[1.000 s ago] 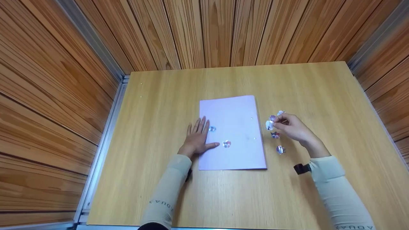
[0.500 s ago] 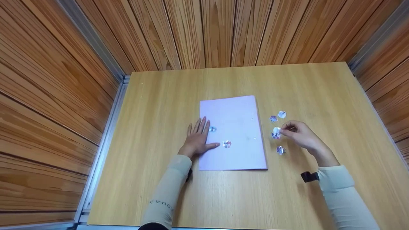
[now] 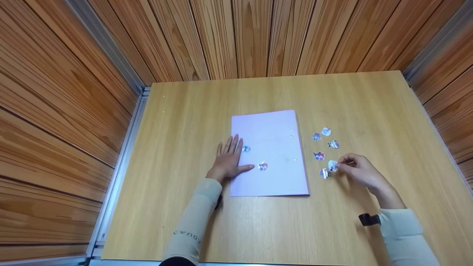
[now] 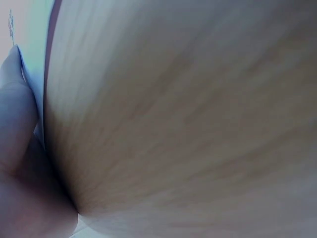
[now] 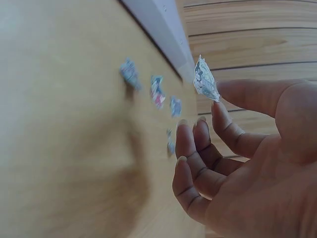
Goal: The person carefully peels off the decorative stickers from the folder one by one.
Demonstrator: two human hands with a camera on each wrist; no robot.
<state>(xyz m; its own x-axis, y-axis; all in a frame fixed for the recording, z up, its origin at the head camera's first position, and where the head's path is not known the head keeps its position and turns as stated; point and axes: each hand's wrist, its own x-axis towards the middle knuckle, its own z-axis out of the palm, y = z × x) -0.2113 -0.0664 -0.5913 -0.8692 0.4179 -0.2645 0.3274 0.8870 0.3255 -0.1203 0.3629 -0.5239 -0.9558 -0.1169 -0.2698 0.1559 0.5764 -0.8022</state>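
Note:
My left hand [image 3: 227,160] rests with spread, straight fingers on the left side of a lavender folder [image 3: 273,129]. Two small shiny stickers lie on that cover: a bluish one [image 3: 246,148] by the fingertips and a pink one [image 3: 263,166] by the thumb. To the folder's right, my right hand [image 3: 360,171] pinches a whitish sticker [image 5: 204,79] between thumb and index finger, held above the table. Just left of it in the head view lies a silvery sticker [image 3: 324,173]. In the left wrist view only part of the left hand [image 4: 20,124] shows.
More loose stickers lie on the wooden table [image 3: 177,147]: a red and blue one [image 3: 319,156], a fish-shaped one [image 3: 333,144], a purplish one [image 3: 316,136] and a pale one [image 3: 326,131]. Wood-panelled walls [image 3: 251,40] rise behind and at both sides.
My right hand has moved toward the near side and slightly right, carrying the whitish sticker. The fish-shaped sticker has come into view where the hand was. My left hand has stayed put.

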